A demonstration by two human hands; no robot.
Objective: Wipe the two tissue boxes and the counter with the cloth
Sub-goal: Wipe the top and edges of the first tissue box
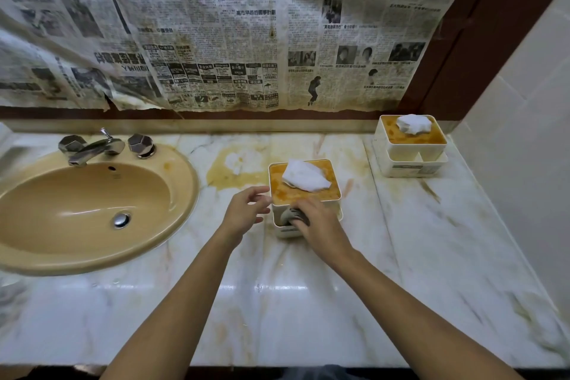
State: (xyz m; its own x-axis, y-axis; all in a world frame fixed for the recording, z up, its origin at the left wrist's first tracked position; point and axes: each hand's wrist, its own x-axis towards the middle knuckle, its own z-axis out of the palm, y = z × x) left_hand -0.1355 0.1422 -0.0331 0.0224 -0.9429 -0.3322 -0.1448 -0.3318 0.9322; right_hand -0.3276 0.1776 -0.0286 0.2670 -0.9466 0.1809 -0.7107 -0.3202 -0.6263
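A white tissue box (pixel 303 191) with an orange-stained top and a tissue sticking out stands in the middle of the marble counter (pixel 308 302). My right hand (pixel 317 222) presses a grey cloth (pixel 293 215) against the box's near face, fingers curled over it. My left hand (pixel 246 210) has relaxed fingers at the box's left side; whether they touch it is unclear. A second white tissue box (pixel 411 145), also stained orange on top, stands at the back right corner.
A tan sink (pixel 86 207) with a chrome tap (pixel 95 148) is set in the counter's left. A yellow stain (pixel 231 170) marks the counter behind the near box. Newspaper (pixel 216 40) covers the back wall. A pale tiled wall (pixel 524 133) closes the right side.
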